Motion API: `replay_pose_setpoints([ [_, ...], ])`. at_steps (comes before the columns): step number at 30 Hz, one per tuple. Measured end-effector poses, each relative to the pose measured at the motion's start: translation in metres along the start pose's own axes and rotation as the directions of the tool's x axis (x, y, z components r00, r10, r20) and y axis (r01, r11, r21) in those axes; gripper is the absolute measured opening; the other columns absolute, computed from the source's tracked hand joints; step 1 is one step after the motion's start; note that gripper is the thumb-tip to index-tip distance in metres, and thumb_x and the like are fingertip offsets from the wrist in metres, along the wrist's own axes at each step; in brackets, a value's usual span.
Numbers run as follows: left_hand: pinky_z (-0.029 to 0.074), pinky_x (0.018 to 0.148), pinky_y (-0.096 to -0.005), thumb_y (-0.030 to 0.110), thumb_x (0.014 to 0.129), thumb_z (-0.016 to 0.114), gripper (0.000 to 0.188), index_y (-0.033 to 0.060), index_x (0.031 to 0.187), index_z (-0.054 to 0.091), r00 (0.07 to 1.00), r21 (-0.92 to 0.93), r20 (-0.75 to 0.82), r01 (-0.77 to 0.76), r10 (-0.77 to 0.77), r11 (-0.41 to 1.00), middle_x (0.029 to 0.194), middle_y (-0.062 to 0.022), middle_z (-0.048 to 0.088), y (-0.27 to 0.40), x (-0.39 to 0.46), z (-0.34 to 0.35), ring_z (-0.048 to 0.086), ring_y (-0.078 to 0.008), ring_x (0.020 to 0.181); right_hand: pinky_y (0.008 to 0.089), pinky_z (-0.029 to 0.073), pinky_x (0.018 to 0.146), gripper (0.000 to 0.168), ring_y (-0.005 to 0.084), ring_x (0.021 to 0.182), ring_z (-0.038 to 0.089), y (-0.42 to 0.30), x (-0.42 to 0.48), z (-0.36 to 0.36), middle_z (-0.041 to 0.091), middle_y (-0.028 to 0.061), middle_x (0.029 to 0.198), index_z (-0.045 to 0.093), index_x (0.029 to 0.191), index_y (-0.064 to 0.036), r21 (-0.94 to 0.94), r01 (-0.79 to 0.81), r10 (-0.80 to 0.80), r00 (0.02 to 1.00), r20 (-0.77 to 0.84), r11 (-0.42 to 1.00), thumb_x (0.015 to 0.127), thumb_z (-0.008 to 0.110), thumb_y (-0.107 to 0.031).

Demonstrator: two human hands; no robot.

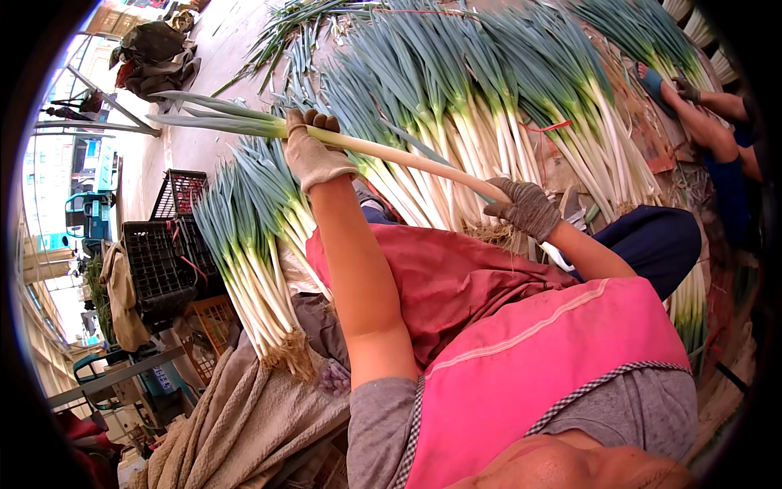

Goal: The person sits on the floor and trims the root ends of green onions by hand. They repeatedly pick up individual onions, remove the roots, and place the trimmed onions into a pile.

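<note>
A single long leek or large green onion (397,158) stretches across in front of me, above my lap. My left hand (317,150), in a knitted work glove with dark fingers, grips it where the pale stalk turns to green leaves. Its leaves point off to the left. The stalk's lower end rests in the fingers of my gloved right hand (525,206), which partly hides that tip. Beneath the stalk lie thick bundles of the same vegetable (440,116), roots towards me and green tops away. My red apron (452,263) covers my lap.
Another bundle (263,275) lies to the left on cloth sacking (244,415). Black plastic crates (162,263) stand beyond it. Loose leaves (275,46) litter the concrete floor. A red tie (547,128) lies over one bundle. At right are another person's leg (696,122) and gloved hand (687,90).
</note>
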State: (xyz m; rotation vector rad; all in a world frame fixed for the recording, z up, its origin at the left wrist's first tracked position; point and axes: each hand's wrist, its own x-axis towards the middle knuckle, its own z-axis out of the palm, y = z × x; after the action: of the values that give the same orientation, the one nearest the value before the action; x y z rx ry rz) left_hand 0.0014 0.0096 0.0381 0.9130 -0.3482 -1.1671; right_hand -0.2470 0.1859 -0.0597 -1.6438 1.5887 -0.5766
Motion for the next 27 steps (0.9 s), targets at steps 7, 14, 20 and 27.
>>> replay_pose_setpoints([
  [7,0.034,0.041,-0.0236,0.02,0.087,0.055,0.013,0.0107,0.084,0.047,0.989,0.068,-0.028,0.15,-0.148,0.986,0.063,0.001,0.043,-0.024,-0.026,0.009,0.038,-0.0097,0.049,0.0245,0.036,0.047,0.038,0.0081,0.05,0.042,-0.007,0.0,0.019,0.045,-0.0015,0.059,0.055,0.111,-0.006,0.397,-0.039,0.013,0.998,0.067,0.917,0.087,0.055,-0.036],
  [14,0.023,0.036,-0.0224,0.024,0.087,0.055,0.02,0.0128,0.076,0.043,0.99,0.079,-0.03,0.143,-0.141,0.987,0.055,0.0053,0.033,-0.021,-0.032,0.017,0.026,-0.0061,0.04,0.0209,0.032,0.044,0.036,0.0054,0.049,0.04,0.007,-0.004,0.034,0.043,-0.0036,0.058,0.059,0.1,-0.003,0.795,-0.205,0.073,0.977,0.199,0.572,0.088,0.054,-0.037],
  [20,0.023,0.036,-0.0234,0.025,0.087,0.056,0.018,0.0129,0.083,0.044,0.97,0.012,0.145,0.197,-0.197,0.98,0.054,0.004,0.033,-0.026,-0.031,0.018,0.026,-0.0068,0.039,0.0225,0.039,0.044,0.041,0.0113,0.049,0.05,0.006,-0.007,0.028,0.052,0.0018,0.06,0.059,0.094,0.0,0.877,-0.323,0.086,0.946,0.314,0.355,0.086,0.055,-0.04],
  [27,0.022,0.035,-0.0212,0.03,0.087,0.056,0.022,0.0092,0.085,0.049,0.898,-0.06,0.346,0.31,-0.271,0.949,0.053,0.0061,0.024,-0.024,-0.038,0.021,0.022,-0.005,0.04,0.0249,0.046,0.042,0.039,0.0144,0.049,0.054,0.001,-0.012,0.021,0.056,0.0063,0.066,0.055,0.091,-0.002,0.843,-0.523,0.019,0.851,0.525,0.128,0.083,0.059,-0.04],
])
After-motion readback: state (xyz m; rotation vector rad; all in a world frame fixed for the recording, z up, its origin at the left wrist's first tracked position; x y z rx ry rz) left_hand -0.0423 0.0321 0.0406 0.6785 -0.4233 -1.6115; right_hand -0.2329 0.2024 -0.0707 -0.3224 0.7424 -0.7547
